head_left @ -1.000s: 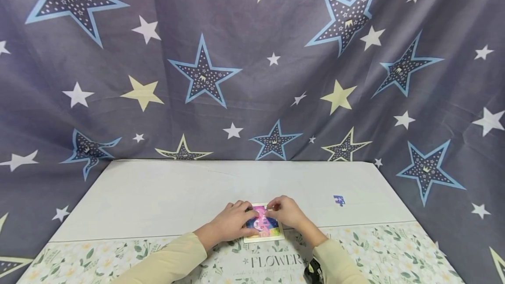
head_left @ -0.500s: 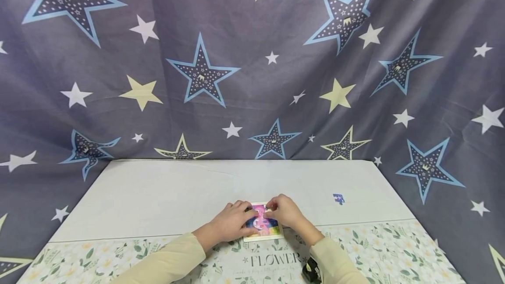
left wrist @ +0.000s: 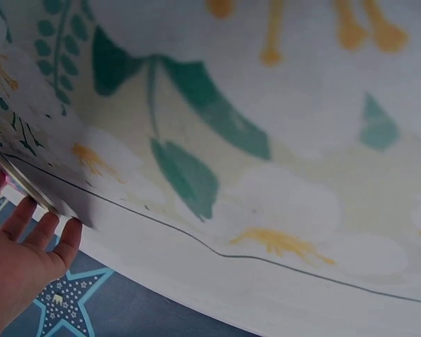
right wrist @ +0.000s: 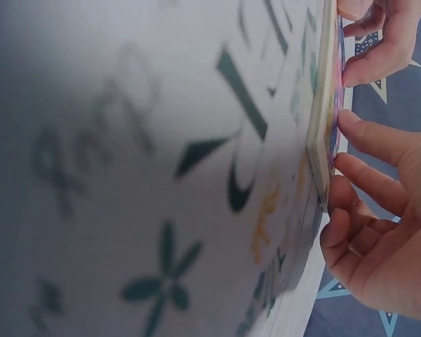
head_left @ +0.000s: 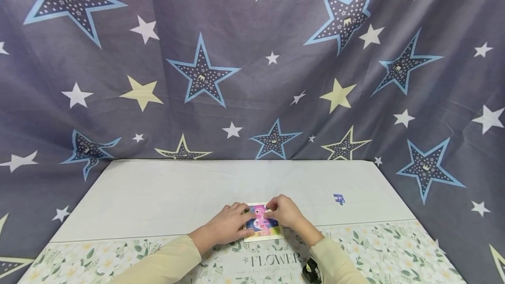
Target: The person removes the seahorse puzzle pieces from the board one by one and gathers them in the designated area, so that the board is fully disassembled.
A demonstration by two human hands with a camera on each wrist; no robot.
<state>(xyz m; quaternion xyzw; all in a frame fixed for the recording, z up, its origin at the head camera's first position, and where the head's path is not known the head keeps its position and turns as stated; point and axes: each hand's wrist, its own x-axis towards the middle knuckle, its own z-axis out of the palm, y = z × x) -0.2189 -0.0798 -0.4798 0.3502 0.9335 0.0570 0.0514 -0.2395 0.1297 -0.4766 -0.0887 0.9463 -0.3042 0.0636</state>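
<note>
A small framed jigsaw puzzle (head_left: 265, 227) with a pink cartoon figure on dark blue lies in front of me. My left hand (head_left: 226, 225) holds its left side; the left wrist view shows fingertips (left wrist: 63, 232) along the frame's edge. At the upper right of the picture, my right hand (head_left: 288, 211) pinches a puzzle piece between thumb and index finger, which mostly hide it. In the right wrist view, this thumb (right wrist: 368, 133) and index finger touch the picture side while the other fingers curl beside the frame corner. A loose purple-blue puzzle piece (head_left: 339, 199) lies farther right.
The table has a white rear half (head_left: 165, 196) and a floral front cover (head_left: 375, 249) printed with "FLOWER". A black device (head_left: 311, 271) sits at the right wrist. Behind the table hangs a grey star-patterned curtain (head_left: 252, 78).
My left hand has shifted slightly left, uncovering more of the picture's left part. The right hand stays at the upper right of the puzzle, and the loose piece has not moved.
</note>
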